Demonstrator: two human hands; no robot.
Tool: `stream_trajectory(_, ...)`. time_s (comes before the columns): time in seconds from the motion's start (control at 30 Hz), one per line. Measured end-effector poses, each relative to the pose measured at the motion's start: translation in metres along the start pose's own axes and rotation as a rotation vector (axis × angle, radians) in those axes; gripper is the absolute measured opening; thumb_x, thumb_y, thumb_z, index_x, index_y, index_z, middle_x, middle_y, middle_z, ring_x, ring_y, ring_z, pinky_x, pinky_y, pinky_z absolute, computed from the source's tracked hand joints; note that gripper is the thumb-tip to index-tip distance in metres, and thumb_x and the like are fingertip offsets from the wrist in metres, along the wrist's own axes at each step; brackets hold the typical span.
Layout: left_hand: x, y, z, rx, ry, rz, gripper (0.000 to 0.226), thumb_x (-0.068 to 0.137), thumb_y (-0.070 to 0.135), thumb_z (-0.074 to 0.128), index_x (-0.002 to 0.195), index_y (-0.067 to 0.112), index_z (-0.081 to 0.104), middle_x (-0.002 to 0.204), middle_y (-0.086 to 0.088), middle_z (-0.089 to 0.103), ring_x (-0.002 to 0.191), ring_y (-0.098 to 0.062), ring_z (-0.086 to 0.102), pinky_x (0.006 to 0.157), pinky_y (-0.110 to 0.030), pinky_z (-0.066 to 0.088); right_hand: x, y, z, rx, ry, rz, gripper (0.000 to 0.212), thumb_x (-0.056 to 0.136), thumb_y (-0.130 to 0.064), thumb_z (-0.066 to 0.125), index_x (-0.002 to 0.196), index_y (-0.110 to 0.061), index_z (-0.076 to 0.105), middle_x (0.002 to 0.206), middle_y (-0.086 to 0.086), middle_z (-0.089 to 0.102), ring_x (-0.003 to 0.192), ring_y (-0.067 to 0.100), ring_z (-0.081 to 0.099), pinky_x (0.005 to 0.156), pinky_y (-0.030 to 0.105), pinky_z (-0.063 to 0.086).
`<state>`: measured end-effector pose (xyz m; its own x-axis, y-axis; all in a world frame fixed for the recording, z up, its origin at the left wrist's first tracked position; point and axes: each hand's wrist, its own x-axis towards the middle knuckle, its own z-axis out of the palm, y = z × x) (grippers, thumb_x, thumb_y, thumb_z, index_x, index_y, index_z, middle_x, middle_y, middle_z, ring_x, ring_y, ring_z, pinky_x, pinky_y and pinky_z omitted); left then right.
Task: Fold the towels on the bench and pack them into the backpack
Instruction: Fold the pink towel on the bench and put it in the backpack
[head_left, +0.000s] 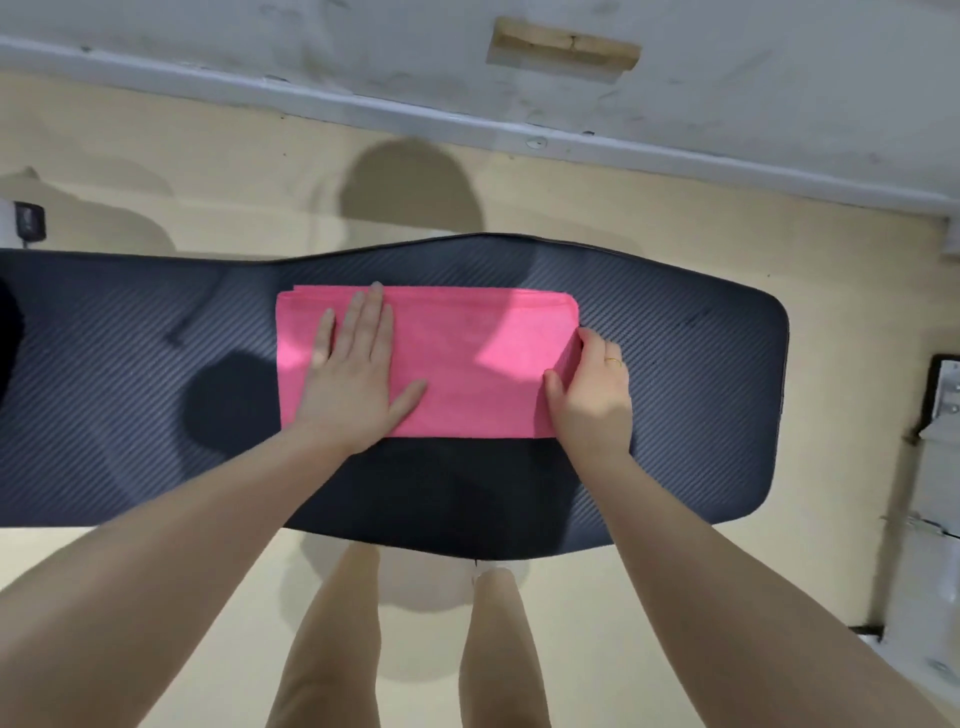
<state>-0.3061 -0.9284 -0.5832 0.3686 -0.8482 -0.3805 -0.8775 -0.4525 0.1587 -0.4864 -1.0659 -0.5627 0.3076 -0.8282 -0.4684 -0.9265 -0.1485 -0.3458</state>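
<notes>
While the pink towel (457, 364) lies folded into a flat rectangle on the middle of the dark worktop (701, 415), both hands rest on it. The left hand (358, 374) lies palm down on the towel's left part, its fingers straight and slightly spread, pointing toward the towel's far edge, with the thumb angled out across the cloth toward the towel's centre; it grips nothing and only presses flat. The right hand (592, 395) sits at the towel's right edge, its fingers curled round that edge and the thumb lying on top of the cloth, so it pinches the folded layers there; a thin ring (614, 362) shows on one finger. The towel's far edge shows several stacked layers, not quite aligned at the far left corner. Its near edge runs straight and parallel to the worktop's near side, with a band of bare dark surface between them. Beyond the towel, past the worktop's far side, lies a pale floor (156, 156) and then a grey wall (311, 41). On the near side of the towel, below the worktop, the person's two legs (332, 649) stand on the same floor.
</notes>
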Motion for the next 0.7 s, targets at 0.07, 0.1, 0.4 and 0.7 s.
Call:
stream_trajectory(0.07, -0.003, 0.018, 0.0, -0.034, 0.028, -0.029, 0.079, 0.089, 0.053, 0.024, 0.146, 0.002, 0.006, 0.156, -0.012, -0.003, 0.144, -0.022, -0.002, 0.11, -0.035, -0.021, -0.003, -0.005, 0.002, 0.105, -0.015, 0.136, 0.053, 0.084, -0.016, 0.055, 0.133, -0.009, 0.039, 0.119, 0.018, 0.056, 0.11, 0.036, 0.051, 0.093, 0.04, 0.037)
stream_trajectory(0.1, -0.003, 0.028, 0.0, -0.059, 0.016, -0.029, 0.073, 0.092, 0.047, 0.03, 0.147, 0.005, 0.006, 0.156, -0.011, -0.004, 0.144, -0.022, -0.003, 0.11, -0.037, -0.018, -0.004, -0.007, 0.003, 0.102, -0.027, 0.181, 0.052, 0.083, -0.017, 0.056, 0.132, -0.009, 0.039, 0.114, 0.019, 0.059, 0.106, 0.037, 0.054, 0.092, 0.041, 0.04)
stream_trajectory(0.4, 0.005, 0.071, 0.003, -0.273, -0.058, 0.21, 0.046, 0.09, 0.017, 0.049, 0.135, 0.01, 0.046, 0.153, -0.015, 0.021, 0.142, -0.032, 0.016, 0.114, -0.04, 0.007, -0.014, -0.018, -0.016, 0.392, -0.136, 0.135, 0.023, 0.079, -0.01, 0.061, 0.099, -0.014, 0.05, 0.091, 0.001, 0.053, 0.084, 0.019, 0.051, 0.075, 0.03, 0.042)
stream_trajectory(0.7, -0.005, 0.058, -0.045, -1.46, -0.164, -0.384, 0.023, 0.096, 0.009, 0.045, 0.117, 0.017, 0.045, 0.094, 0.008, 0.056, 0.073, 0.013, 0.055, 0.067, -0.002, 0.043, -0.053, -0.068, 0.002, 0.368, -0.361, -0.208, 0.066, 0.088, -0.011, 0.052, 0.146, -0.014, 0.022, 0.149, 0.005, 0.028, 0.13, 0.018, 0.041, 0.105, 0.031, 0.039)
